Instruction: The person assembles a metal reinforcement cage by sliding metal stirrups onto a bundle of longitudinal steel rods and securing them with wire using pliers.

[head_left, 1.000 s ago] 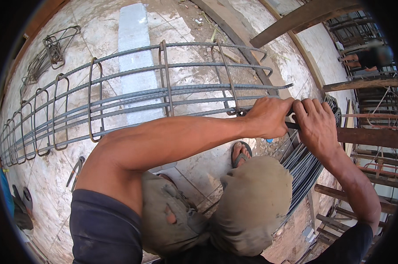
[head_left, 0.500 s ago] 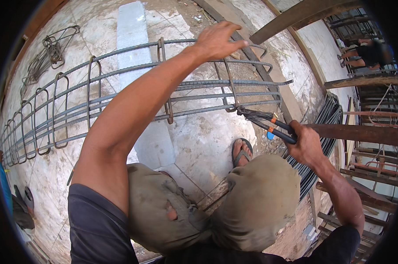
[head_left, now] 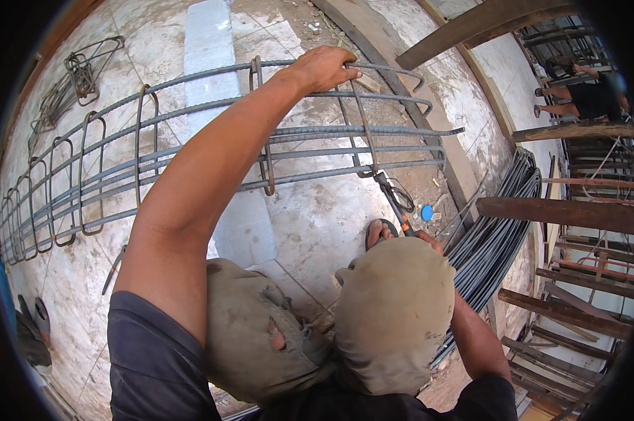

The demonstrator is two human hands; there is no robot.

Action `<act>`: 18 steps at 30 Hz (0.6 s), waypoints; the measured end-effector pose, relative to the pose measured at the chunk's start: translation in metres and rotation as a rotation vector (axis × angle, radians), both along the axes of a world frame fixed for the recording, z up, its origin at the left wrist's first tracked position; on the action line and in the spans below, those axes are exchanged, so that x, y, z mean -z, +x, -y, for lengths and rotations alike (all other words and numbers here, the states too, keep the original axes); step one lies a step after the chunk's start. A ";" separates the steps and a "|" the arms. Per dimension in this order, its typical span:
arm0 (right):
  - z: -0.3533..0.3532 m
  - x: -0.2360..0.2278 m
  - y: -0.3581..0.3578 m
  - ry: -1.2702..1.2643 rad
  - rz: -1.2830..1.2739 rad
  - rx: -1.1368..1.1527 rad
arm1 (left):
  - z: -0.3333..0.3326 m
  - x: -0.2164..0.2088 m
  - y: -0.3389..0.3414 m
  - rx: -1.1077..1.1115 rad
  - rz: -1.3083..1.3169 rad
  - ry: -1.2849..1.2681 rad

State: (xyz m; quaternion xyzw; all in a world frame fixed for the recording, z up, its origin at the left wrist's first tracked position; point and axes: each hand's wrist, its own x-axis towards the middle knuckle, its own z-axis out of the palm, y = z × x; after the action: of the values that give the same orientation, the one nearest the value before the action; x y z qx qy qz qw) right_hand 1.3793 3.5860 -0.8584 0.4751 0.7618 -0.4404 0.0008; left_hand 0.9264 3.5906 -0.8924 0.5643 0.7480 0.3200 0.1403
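A long rebar cage (head_left: 219, 107) of ribbed bars and bent stirrups runs across the view, its near end to the right. My left hand (head_left: 322, 68) reaches over it and closes on the far top bar, at the upper corner of the last stirrup (head_left: 365, 125). My right hand (head_left: 431, 241), partly hidden behind my right knee, grips pincers (head_left: 394, 194) with dark handles and orange bands. Their jaws touch the lower corner of that stirrup, where it meets the lowest bar. A thin wire loop (head_left: 404, 198) shows beside the pincers.
A bundle of dark bars (head_left: 496, 228) lies to my right, near wooden beams (head_left: 555, 213). Loose stirrups (head_left: 83, 74) lie at the far left. A pale plank (head_left: 210, 42) passes under the cage. A blue disc (head_left: 427, 212) is on the ground. Another person (head_left: 583, 98) is at far right.
My left hand has come down from its open spread onto the top bar and closed. My right hand has swung the pincer handles down and inward, toward my knee.
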 end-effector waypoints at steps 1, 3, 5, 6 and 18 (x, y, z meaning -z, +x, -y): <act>0.005 0.004 -0.003 -0.003 -0.004 -0.001 | 0.000 -0.001 -0.001 -0.001 -0.004 -0.003; 0.010 0.012 -0.002 -0.173 -0.097 0.083 | -0.001 -0.004 0.000 -0.011 0.023 -0.034; 0.010 0.017 0.001 -0.176 -0.108 0.053 | 0.000 -0.004 0.000 -0.029 0.025 -0.029; 0.009 0.019 0.004 -0.175 -0.117 0.027 | 0.000 -0.004 0.001 -0.043 0.028 -0.023; -0.008 -0.032 -0.002 -0.845 0.039 0.318 | 0.018 -0.073 0.146 0.703 -0.094 0.423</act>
State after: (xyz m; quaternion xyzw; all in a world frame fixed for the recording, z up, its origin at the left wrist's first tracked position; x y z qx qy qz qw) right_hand 1.3776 3.5937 -0.8268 0.5525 0.4324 -0.6984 0.1417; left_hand 1.0729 3.5727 -0.8196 0.8158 0.4330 0.3732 0.0878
